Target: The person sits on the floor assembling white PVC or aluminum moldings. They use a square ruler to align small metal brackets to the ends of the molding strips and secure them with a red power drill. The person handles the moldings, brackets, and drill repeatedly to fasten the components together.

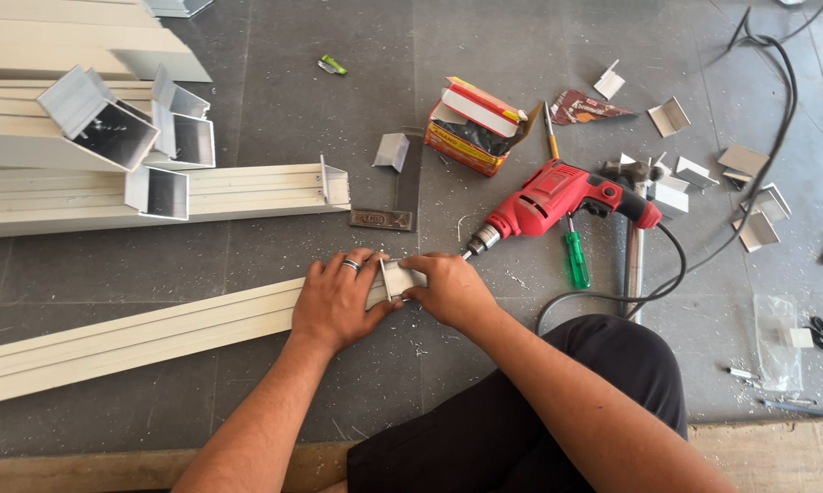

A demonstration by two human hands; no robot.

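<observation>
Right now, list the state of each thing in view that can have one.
Left hand: pressing flat on the long profile.
Right hand: pinching the small bracket at the profile's end.
Red drill: lying on its side, unheld.
Screw box: open.

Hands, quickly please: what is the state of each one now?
Left hand: pressed flat on the long white profile, holding it down.
Right hand: closed on the small metal bracket at the profile's end.
</observation>
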